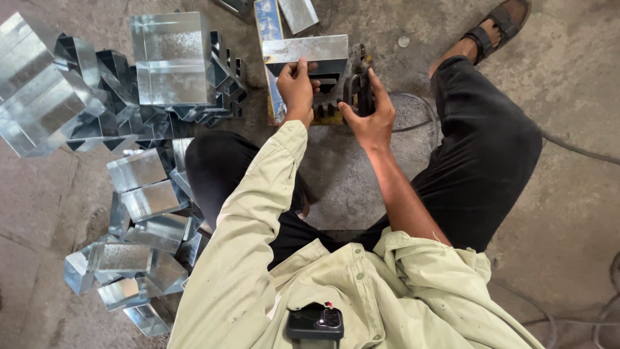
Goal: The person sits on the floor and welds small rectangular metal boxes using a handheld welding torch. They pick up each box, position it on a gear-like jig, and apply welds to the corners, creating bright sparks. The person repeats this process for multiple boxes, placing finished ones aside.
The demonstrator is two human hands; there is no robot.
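I sit on a concrete floor, looking down. My left hand [296,87] grips the lower edge of a shiny folded sheet-metal channel piece [305,50] lying just ahead of my knees. My right hand [367,111] is closed around a dark metal hand tool [359,84] whose jaws reach up to the right end of that piece. Under both lies a flat yellowish and blue board [271,39]. My sleeves are pale green, my trousers black.
A heap of shiny folded metal boxes [171,61] fills the left side, with more stacked pieces [139,187] by my left knee. A loose metal strip [298,13] lies at the top. My sandalled foot [497,26] stretches right. Cables [581,152] cross the floor.
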